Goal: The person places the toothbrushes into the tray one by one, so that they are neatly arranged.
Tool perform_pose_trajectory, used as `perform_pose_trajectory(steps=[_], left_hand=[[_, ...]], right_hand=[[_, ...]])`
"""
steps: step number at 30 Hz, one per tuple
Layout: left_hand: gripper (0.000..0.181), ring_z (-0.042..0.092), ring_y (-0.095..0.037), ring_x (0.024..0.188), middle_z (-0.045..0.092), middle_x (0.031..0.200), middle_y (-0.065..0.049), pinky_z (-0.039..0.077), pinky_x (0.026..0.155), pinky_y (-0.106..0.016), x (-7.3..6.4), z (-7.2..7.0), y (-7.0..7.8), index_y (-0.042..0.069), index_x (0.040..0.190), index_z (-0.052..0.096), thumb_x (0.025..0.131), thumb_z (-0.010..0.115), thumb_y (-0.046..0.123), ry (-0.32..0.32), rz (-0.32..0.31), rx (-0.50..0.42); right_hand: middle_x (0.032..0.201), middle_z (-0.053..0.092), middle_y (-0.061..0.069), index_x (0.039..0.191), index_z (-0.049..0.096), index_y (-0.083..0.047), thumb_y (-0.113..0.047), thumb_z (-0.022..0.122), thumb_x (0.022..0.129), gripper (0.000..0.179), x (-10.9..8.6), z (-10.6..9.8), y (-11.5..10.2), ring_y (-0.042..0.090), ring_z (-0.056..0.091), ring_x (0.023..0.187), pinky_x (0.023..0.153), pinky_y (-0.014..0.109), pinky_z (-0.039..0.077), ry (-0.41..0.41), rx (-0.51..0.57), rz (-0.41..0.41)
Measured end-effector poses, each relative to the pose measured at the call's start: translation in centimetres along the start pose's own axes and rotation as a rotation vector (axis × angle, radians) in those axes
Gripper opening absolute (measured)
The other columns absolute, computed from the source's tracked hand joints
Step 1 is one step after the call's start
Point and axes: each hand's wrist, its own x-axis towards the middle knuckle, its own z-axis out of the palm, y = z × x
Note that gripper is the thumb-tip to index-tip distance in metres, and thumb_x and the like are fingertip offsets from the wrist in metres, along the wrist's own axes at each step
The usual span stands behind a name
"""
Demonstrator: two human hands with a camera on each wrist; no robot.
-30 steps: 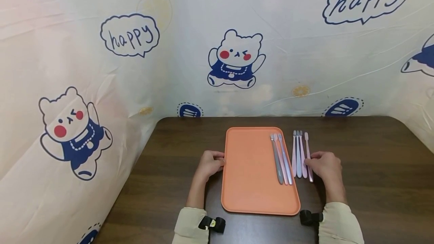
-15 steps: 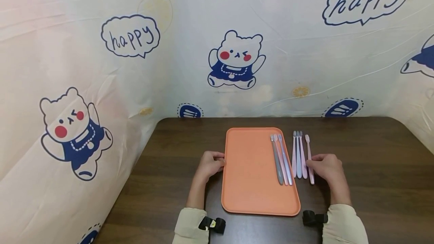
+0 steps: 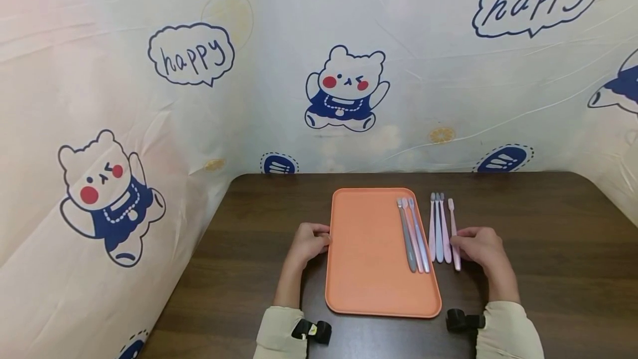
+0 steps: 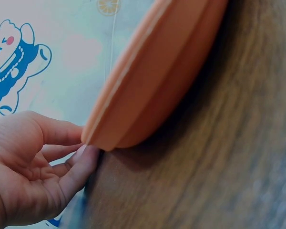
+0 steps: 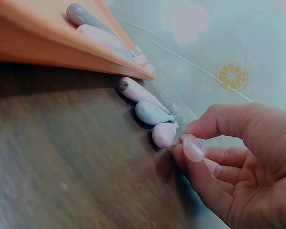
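My left hand [image 3: 306, 242] pinches the left rim of an orange tray [image 3: 366, 248]; the left wrist view shows thumb and fingertips at the tray's edge [image 4: 133, 90]. On the tray's right side lie a grey toothbrush [image 3: 407, 242], a pink one and a lavender one side by side. Just right of the tray, a pink toothbrush [image 3: 432, 231], a blue one [image 3: 439, 240] and another pink one [image 3: 446, 237] lie in a row. Beside that row, my right hand [image 3: 483, 248] holds a pale pink toothbrush [image 3: 452, 215] between thumb and fingers, its rounded handle end [image 5: 194, 149] facing the wrist camera.
Everything lies on a dark wooden table [image 3: 558, 259]. A printed curtain [image 3: 428, 82] with bears and "happy" bubbles stands behind the table and along its sides. Black wrist cameras sit on both cuffs.
My right hand has shifted slightly right and toward me, and the pale pink toothbrush it holds has come a little nearer. My left hand and the tray have stayed put.
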Motion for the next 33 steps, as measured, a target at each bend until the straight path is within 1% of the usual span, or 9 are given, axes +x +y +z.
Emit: perform_pose_trajectory(steps=[4, 7, 13, 18, 22, 26, 33], left_hand=[[0.030, 0.065, -0.014, 0.083, 0.070, 0.102, -0.018, 0.064, 0.079, -0.036, 0.01, 0.02, 0.00, -0.011, 0.118, 0.068, 0.090, 0.061, -0.003, 0.000, 0.000, 0.000], [0.030, 0.065, -0.014, 0.083, 0.070, 0.101, -0.018, 0.064, 0.079, -0.037, -0.05, 0.03, 0.02, -0.011, 0.118, 0.068, 0.089, 0.062, -0.003, 0.000, -0.002, -0.004], [0.029, 0.065, -0.014, 0.082, 0.070, 0.099, -0.017, 0.064, 0.079, -0.036, -0.16, 0.02, 0.16, -0.011, 0.117, 0.068, 0.089, 0.062, -0.003, 0.000, -0.003, -0.004], [0.029, 0.065, -0.013, 0.082, 0.070, 0.100, -0.018, 0.064, 0.078, -0.035, -0.17, 0.00, 0.17, -0.011, 0.117, 0.069, 0.089, 0.062, -0.003, 0.003, -0.008, -0.007], [0.029, 0.065, -0.013, 0.081, 0.070, 0.099, -0.018, 0.064, 0.078, -0.035, -0.12, 0.00, 0.15, -0.011, 0.116, 0.069, 0.089, 0.062, -0.004, 0.005, -0.004, -0.011], [0.029, 0.065, -0.013, 0.080, 0.071, 0.098, -0.019, 0.064, 0.076, -0.035, -0.03, 0.02, 0.06, -0.012, 0.115, 0.069, 0.088, 0.062, -0.005, 0.003, 0.007, -0.016], [0.028, 0.066, -0.013, 0.081, 0.071, 0.098, -0.018, 0.064, 0.078, -0.035, 0.12, 0.02, -0.10, -0.012, 0.115, 0.069, 0.089, 0.061, -0.004, 0.001, -0.002, -0.011]], right_hand=[[0.101, 0.067, 0.019, 0.131, 0.055, 0.017, -0.016, 0.067, 0.094, 0.051, 0.00, 0.01, 0.23, 0.008, 0.063, 0.074, 0.065, 0.022, 0.059, -0.013, 0.076, -0.007], [0.107, 0.066, 0.023, 0.134, 0.052, 0.017, -0.016, 0.067, 0.095, 0.053, -0.03, -0.09, 0.38, 0.007, 0.063, 0.076, 0.067, 0.022, 0.061, -0.022, 0.110, -0.014], [0.122, 0.061, 0.029, 0.140, 0.050, 0.014, -0.018, 0.065, 0.097, 0.056, -0.09, -0.25, 0.56, 0.007, 0.063, 0.080, 0.071, 0.021, 0.061, -0.025, 0.115, -0.017], [0.130, 0.056, 0.033, 0.142, 0.049, 0.013, -0.019, 0.063, 0.098, 0.056, -0.15, -0.18, 0.46, 0.009, 0.062, 0.082, 0.071, 0.019, 0.060, -0.016, 0.110, -0.016], [0.132, 0.054, 0.035, 0.142, 0.048, 0.013, -0.018, 0.063, 0.098, 0.056, -0.15, -0.16, 0.19, 0.008, 0.062, 0.082, 0.070, 0.019, 0.060, -0.009, 0.111, -0.021], [0.132, 0.055, 0.035, 0.143, 0.048, 0.013, -0.018, 0.062, 0.098, 0.056, -0.22, -0.09, 0.03, 0.007, 0.063, 0.082, 0.071, 0.019, 0.060, -0.006, 0.110, -0.036], [0.133, 0.056, 0.035, 0.144, 0.047, 0.012, -0.018, 0.061, 0.099, 0.056, -0.55, 0.06, -0.29, 0.007, 0.063, 0.082, 0.072, 0.019, 0.060, -0.002, 0.115, -0.063]])
